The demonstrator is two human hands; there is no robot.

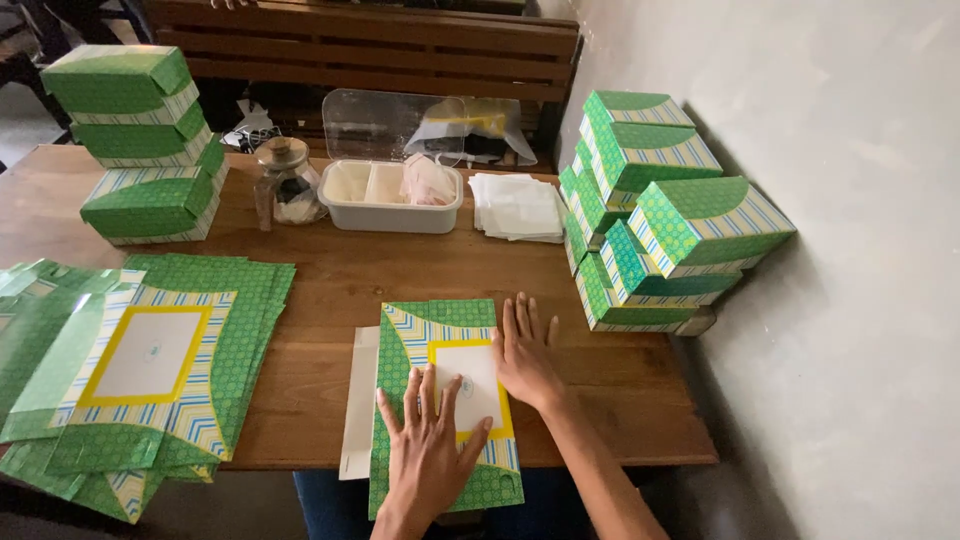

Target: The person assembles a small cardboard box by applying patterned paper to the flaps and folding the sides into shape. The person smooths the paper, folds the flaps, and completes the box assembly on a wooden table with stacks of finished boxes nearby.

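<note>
Both our hands lie flat, fingers spread, on the flattened green carton blank [440, 400] at the table's [330, 280] six o'clock edge: left hand [428, 455] on its white panel, right hand [522, 355] at its three o'clock side, neither gripping. At nine o'clock lies a stack of flat blanks [150, 370]. Folded green boxes [660, 215] pile at two o'clock, more folded boxes [145, 140] at ten, a white tray [385, 195] at twelve.

The 2 hands [470, 400] and forearms are bare, with no sleeves, rings or watch; blue trousers below.
</note>
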